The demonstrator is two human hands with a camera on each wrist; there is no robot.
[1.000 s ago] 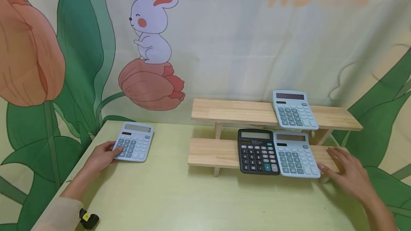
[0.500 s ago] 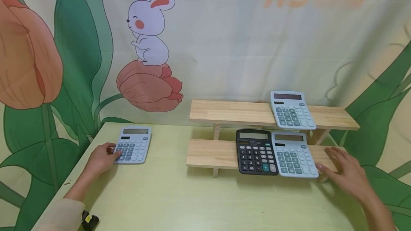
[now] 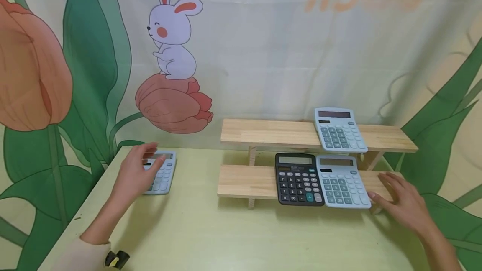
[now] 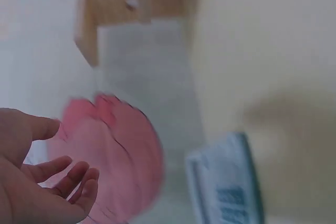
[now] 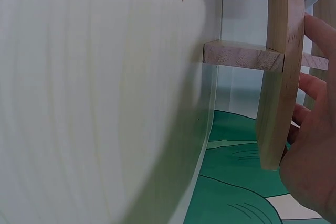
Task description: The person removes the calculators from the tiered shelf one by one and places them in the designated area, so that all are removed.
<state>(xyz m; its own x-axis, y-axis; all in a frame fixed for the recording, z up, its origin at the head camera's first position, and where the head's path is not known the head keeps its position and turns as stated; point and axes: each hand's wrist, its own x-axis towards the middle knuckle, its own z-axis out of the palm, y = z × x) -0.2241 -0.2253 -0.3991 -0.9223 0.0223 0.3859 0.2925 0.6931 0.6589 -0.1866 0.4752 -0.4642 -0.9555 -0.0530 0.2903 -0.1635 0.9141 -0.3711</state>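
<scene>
My left hand [image 3: 135,175] hovers over a light blue calculator [image 3: 165,181] lying on the table at the left, hiding part of it. In the left wrist view that hand's fingers and thumb are spread apart with nothing between them. My right hand [image 3: 404,202] rests on the right end of the lower wooden shelf [image 3: 246,180], its thumb beside the edge of a second light blue calculator [image 3: 342,182]. Left of that one, a black calculator [image 3: 299,180] leans on the same shelf, and a third light blue calculator [image 3: 340,131] leans on the upper shelf [image 3: 269,132].
The two-tier wooden stand occupies the back right of the pale green table [image 3: 211,237]. Behind it hangs a curtain [image 3: 260,53] printed with a rabbit and tulips. A black strap [image 3: 116,258] circles my left wrist.
My left hand has let go of the calculator on the table and lifted above it. The right hand stays on the shelf. The head view has shifted slightly.
</scene>
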